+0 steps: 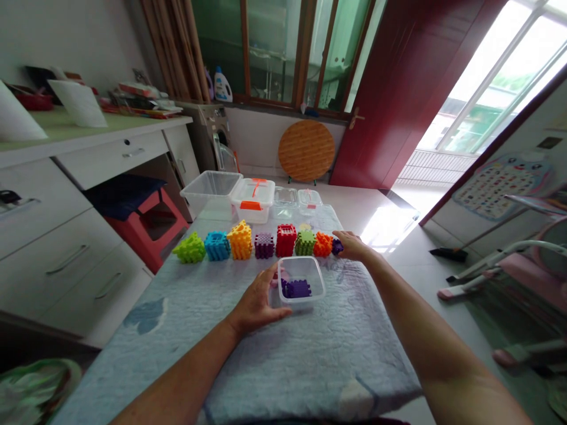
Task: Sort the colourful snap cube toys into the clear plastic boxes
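A small clear plastic container (316,295) stands on the cloth-covered table, with dark purple notched pieces (297,288) lying inside it. My left hand (261,301) holds it at its left side, thumb along the front and fingers behind. At the right end of a row of coloured interlocking blocks, my right hand (349,245) closes its fingers on a dark purple block (337,246); the hand partly hides that block. An orange block (323,244) is just left of it, then a green block (305,242) and a red block (286,240).
Further left in the row are purple (264,245), yellow (240,241), blue (217,245) and lime blocks (190,248). Behind them stand a large clear bin (210,188), a lidded box with orange clips (253,199) and clear lids (309,200). A pink stool (150,218) is beside the table.
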{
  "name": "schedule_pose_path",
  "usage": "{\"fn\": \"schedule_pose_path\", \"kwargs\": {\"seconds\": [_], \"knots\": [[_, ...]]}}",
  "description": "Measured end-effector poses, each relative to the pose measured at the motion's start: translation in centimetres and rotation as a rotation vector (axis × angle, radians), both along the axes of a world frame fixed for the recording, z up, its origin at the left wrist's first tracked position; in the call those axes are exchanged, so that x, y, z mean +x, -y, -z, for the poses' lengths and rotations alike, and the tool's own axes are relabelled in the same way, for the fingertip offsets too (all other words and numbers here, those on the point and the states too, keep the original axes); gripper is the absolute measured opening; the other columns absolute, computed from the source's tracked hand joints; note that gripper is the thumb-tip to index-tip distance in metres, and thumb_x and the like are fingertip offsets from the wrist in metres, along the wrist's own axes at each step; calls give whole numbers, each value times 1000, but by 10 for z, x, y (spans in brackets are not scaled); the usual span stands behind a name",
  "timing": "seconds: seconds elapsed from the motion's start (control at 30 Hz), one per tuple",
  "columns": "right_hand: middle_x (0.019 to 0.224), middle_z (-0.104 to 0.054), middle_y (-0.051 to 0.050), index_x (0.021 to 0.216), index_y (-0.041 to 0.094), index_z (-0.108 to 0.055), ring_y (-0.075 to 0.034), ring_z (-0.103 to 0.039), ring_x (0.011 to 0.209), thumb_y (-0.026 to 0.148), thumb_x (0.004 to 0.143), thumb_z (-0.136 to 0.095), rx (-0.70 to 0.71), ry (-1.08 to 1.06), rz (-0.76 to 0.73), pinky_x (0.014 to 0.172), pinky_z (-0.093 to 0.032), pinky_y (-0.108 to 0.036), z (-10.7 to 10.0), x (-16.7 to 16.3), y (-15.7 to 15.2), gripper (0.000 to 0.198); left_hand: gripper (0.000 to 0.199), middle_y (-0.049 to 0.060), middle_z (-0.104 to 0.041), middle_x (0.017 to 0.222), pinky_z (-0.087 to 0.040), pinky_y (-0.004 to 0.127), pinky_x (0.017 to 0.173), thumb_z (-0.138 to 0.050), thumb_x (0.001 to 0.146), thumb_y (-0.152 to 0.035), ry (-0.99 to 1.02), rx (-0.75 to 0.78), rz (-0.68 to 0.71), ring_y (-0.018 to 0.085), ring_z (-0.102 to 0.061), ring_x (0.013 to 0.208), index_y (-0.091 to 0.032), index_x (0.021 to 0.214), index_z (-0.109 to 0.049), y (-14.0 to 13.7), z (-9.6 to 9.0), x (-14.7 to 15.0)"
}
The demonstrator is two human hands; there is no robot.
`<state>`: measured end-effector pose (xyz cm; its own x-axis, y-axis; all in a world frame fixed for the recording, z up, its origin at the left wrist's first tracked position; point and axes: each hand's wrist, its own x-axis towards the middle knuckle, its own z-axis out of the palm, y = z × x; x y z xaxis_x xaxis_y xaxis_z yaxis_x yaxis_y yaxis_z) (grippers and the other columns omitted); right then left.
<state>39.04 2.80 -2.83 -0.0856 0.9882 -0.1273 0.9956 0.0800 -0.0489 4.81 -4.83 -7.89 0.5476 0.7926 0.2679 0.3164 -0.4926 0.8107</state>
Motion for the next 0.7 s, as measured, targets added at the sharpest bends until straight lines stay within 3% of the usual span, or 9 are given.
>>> {"fn": "schedule_pose_path", "kwargs": {"seconds": [0.13, 0.37, 0.43, 0.53, 0.6, 0.7], "knots": [[116, -65, -11, 112, 19, -62, -29, -55, 111, 19, 64, -71, -57, 34, -26, 90, -41, -34, 3, 0, -12, 49, 104, 14, -53, 136, -45, 46, 103, -84, 64, -35, -5, -1, -1, 30, -53, 123, -23, 150, -26, 0, -1, 0], [96, -66, -9, 94, 15, -68, -22, -59, 90, 21, 59, -73, -79, 35, -50, 76, -43, -28, -6, -2, -8, 36, 104, 13, -53, 135, -46, 46, 103, -84, 64, -34, 13, -1, 2, 29, -54, 122, -24, 150, -27, 0, -1, 0], [94, -65, -9, 93, 15, -67, -21, -58, 87, 21, 62, -70, -64, 29, -55, 74, -43, -28, -21, -3, 1, 32, 104, 13, -53, 135, -47, 47, 102, -84, 64, -35, 14, -2, 2, 30, -53, 122, -25, 150, -27, 0, -1, 0], [98, -63, -9, 101, 15, -64, -21, -57, 88, 21, 66, -63, 0, -5, -88, 78, -44, -30, -59, -16, 25, 35, 103, 14, -51, 137, -47, 49, 102, -84, 65, -38, 13, -9, 12, 31, -52, 123, -25, 150, -26, 1, -1, 0], [99, -63, -9, 106, 15, -63, -20, -57, 88, 22, 67, -63, 77, -133, -204, 80, -44, -31, -90, -37, 44, 40, 104, 15, -50, 137, -46, 51, 102, -84, 65, -39, 15, -13, 13, 32, -51, 124, -25, 150, -26, 1, -1, 0], [102, -63, -7, 110, 17, -62, -18, -57, 90, 25, 70, -64, 34, -264, -445, 81, -44, -30, -123, -83, 71, 41, 106, 15, -50, 137, -45, 53, 103, -84, 64, -39, 22, 0, 10, 33, -51, 124, -25, 150, -24, 0, 0, 1]]}}
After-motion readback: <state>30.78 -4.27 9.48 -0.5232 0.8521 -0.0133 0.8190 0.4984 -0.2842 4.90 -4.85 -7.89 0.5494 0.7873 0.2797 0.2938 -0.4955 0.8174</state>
